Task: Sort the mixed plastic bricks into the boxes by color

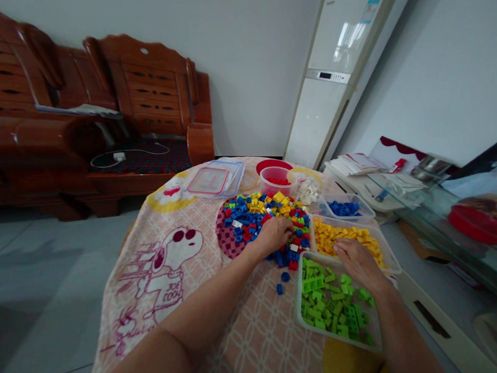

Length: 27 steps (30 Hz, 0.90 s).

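My left hand [275, 234] reaches into a pile of mixed toy building bricks [251, 214] in blue, red, yellow, green and white. Its fingers are curled among the bricks, and what they grip is too small to make out. At the near edge of the yellow bricks [352, 236], my right hand [359, 261] is held with its fingers bent together; anything between them is hidden. Below that hand, a clear plastic box [302, 315] contains light green bricks [328, 298]. Two loose blue bricks [285, 277] lie on the tablecloth in front of the pile.
Blue bricks [344, 208] fill part of another clear box. A round tub [277, 178] contains red bricks, beside white bricks [307, 190]. Flat plastic lids [208, 180] lie at the table's back. A glass-topped stand [433, 211] with papers is at right.
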Tool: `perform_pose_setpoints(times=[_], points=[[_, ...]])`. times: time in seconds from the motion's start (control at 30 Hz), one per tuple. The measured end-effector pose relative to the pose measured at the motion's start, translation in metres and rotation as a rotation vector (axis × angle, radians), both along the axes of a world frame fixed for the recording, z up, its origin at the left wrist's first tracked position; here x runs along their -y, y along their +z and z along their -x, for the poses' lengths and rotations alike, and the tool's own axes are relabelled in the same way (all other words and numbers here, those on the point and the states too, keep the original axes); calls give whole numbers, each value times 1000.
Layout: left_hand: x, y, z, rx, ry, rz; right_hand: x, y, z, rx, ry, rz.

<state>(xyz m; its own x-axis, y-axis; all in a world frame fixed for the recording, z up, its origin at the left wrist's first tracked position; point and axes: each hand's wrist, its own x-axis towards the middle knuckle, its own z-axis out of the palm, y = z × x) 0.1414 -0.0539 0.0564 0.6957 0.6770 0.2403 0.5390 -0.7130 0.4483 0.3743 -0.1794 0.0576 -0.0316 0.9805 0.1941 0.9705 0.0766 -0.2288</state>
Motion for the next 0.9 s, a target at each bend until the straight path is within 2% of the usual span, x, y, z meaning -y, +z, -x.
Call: perform_pose_setpoints(times=[0.17,0.4,0.57,0.8,0.9], points=[[5,-3,0,-161,-88,-111,0,0,0,-7,-9,-10],[3,-6,-2,-228,-86,-159,0,2,3,-3,-14,-4],[3,-6,-3,-232,-79,-130,0,1,1,2,-11,-3],[-4,0,5,-171,-192,-43,0,-1,-1,-13,-12,0],[-5,4,6,-119,-181,-34,0,-1,-1,-12,-16,-5]])
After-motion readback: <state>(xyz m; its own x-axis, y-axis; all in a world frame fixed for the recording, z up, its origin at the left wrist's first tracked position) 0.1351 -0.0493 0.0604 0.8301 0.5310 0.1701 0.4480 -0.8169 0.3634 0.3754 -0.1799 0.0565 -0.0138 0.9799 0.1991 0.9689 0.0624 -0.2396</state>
